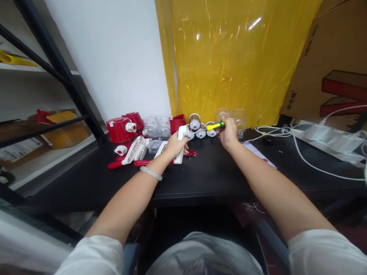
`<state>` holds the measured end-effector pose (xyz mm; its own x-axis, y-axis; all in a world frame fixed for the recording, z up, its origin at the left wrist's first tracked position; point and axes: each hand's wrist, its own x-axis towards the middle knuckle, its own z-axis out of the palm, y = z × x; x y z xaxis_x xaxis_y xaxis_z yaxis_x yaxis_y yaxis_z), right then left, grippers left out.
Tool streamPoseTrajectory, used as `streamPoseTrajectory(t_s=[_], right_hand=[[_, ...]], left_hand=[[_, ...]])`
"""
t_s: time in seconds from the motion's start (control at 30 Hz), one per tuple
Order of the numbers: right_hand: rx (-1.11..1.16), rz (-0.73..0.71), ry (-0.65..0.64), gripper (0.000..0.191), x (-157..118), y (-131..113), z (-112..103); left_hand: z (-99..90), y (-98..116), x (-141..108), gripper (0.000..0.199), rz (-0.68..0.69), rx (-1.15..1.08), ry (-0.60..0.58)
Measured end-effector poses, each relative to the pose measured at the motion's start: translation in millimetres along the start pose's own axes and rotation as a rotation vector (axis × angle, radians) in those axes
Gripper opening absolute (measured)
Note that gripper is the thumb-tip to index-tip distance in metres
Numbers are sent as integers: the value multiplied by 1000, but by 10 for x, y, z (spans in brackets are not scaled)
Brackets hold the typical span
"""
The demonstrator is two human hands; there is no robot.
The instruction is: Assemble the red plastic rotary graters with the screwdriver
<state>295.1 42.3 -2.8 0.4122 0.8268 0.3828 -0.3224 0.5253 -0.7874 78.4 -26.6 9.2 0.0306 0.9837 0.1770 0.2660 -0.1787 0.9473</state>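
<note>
My left hand (175,145) is closed around a white plastic part (179,157), held upright just above the black table. In my right hand (229,133) is a screwdriver with a yellow and green handle (214,126), its shaft pointing left toward the upper end of the white part. I cannot tell whether the tip touches it. Beneath the left hand lie small red pieces (191,153). Metal-rimmed drums (194,121) stand behind, between my two hands. White parts with red handles (136,150) lie to the left.
Red housings (119,129) and clear plastic cups (151,130) stand at the table's back left, with more clear cups (239,115) behind my right hand. A printed sheet (258,153) lies at right. White cables and a power strip (329,140) occupy the far right.
</note>
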Motion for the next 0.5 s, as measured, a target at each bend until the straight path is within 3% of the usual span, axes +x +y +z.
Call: streamPoseTrajectory(t_s=[0.23,0.37,0.5], right_hand=[[98,-30,-13,34,-125,-287,134],[69,-133,-132,35,-197,-401,156],[53,-191,-191,34,-306,-529,185]], left_hand=[[10,66,-105,23,258,-156,-32],[9,130,-193,28,501,-21,126],[-39,223,-251,38,577,122,271]])
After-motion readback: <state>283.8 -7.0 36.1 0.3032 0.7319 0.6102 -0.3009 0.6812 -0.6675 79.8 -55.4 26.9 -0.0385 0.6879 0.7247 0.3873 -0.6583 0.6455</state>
